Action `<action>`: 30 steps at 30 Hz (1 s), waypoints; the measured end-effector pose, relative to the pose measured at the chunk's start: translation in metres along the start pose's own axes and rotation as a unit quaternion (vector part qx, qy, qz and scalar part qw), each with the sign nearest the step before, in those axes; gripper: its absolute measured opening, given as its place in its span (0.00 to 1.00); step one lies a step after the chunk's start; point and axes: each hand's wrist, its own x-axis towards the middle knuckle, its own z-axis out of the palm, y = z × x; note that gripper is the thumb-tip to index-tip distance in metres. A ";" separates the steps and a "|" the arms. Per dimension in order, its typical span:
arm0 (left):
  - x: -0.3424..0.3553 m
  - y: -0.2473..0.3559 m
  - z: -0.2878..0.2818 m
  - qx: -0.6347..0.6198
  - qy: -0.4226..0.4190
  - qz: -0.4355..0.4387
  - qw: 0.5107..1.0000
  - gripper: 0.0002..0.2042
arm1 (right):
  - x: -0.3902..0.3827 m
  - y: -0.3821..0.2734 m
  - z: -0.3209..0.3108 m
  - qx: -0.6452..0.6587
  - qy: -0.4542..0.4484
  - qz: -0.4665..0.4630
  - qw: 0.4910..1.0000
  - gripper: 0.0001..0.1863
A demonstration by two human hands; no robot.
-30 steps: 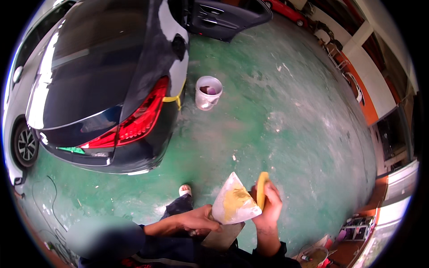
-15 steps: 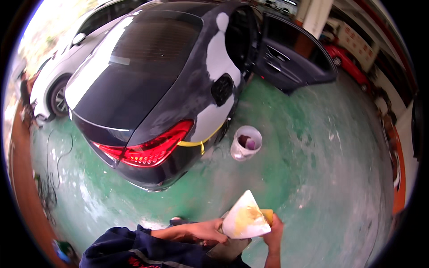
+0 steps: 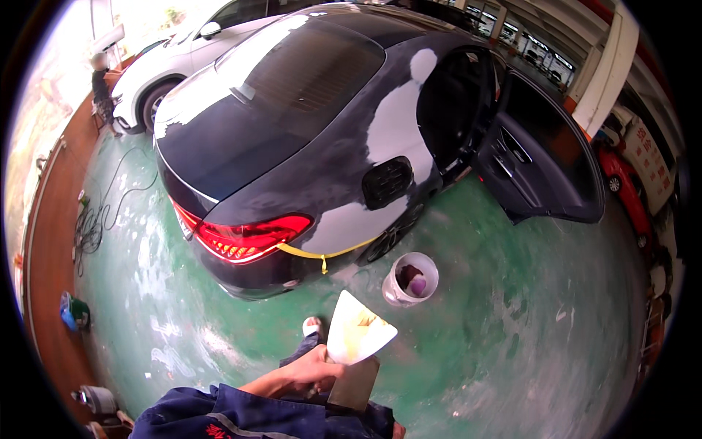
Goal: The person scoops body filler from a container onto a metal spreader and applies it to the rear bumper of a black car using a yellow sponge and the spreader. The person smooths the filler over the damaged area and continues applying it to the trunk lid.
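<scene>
My left hand (image 3: 316, 369) grips a white triangular board (image 3: 351, 336) smeared with yellow paste, with a greyish-brown rectangular piece (image 3: 352, 388) beneath it. My right hand (image 3: 398, 431) barely shows at the bottom edge; its fingers and anything in them are hidden. Ahead stands a dark car (image 3: 278, 161) with light grey patches on its rear quarter, yellow tape (image 3: 325, 256) below them, and its rear door (image 3: 537, 150) open. Beside its rear wheel, a white bucket (image 3: 397, 291) holds dark and purple items.
A white car (image 3: 168, 58) stands beyond, with a person (image 3: 102, 95) near its front. Cables (image 3: 91, 238), a green container (image 3: 75, 313) and a can (image 3: 95, 399) lie along the left wall (image 3: 44, 219). A red car (image 3: 621, 186) is at the right by a pillar (image 3: 603, 73).
My view has swung up and leftward, showing more of the cars. My right hand has dropped away from the board to the bottom edge; the yellow tool it held is out of sight.
</scene>
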 end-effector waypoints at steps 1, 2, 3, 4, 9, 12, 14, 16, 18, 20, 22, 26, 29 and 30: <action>0.006 0.009 0.006 -0.013 0.010 0.008 1.000 0.06 | 0.011 -0.008 -0.006 -0.005 -0.006 -0.008 1.000 0.19; 0.012 0.017 0.010 -0.026 0.010 0.013 1.000 0.05 | 0.021 -0.016 -0.011 -0.008 -0.012 -0.014 1.000 0.19; 0.021 0.019 0.010 -0.033 0.011 0.012 0.999 0.06 | 0.029 -0.021 -0.014 -0.010 -0.016 -0.015 1.000 0.20; 0.031 0.017 0.008 -0.040 0.009 0.012 0.999 0.08 | 0.037 -0.027 -0.019 -0.014 -0.019 -0.017 1.000 0.20; 0.087 0.038 -0.002 -0.036 0.002 0.006 0.999 0.07 | 0.088 -0.068 -0.032 -0.026 -0.027 -0.024 0.999 0.21; 0.122 0.065 -0.013 -0.012 -0.019 0.015 1.000 0.07 | 0.117 -0.100 -0.040 -0.029 -0.014 -0.021 0.999 0.21; 0.136 0.088 -0.021 -0.019 -0.015 0.036 0.999 0.07 | 0.137 -0.124 -0.036 -0.030 -0.014 -0.022 0.999 0.22; 0.147 0.113 -0.029 -0.017 -0.012 0.050 0.999 0.07 | 0.153 -0.146 -0.033 -0.035 -0.017 -0.017 0.999 0.22; 0.162 0.138 -0.035 0.000 -0.023 0.053 0.998 0.08 | 0.168 -0.166 -0.035 -0.030 -0.007 -0.016 0.999 0.22; 0.170 0.166 -0.038 0.007 0.003 0.070 0.998 0.08 | 0.183 -0.177 -0.034 -0.031 -0.010 -0.010 0.999 0.23; 0.183 0.185 -0.044 0.012 0.020 0.073 0.997 0.09 | 0.196 -0.189 -0.032 -0.031 -0.010 -0.005 0.999 0.23; 0.207 0.207 -0.048 -0.035 0.043 0.090 0.994 0.10 | 0.214 -0.204 -0.045 -0.038 -0.010 0.011 0.999 0.24; 0.213 0.228 -0.041 -0.057 0.079 0.151 0.984 0.10 | 0.223 -0.204 -0.069 -0.045 -0.013 0.018 0.999 0.24; 0.217 0.230 -0.042 -0.073 0.083 0.160 0.981 0.11 | 0.229 -0.206 -0.082 -0.047 -0.013 0.015 0.999 0.25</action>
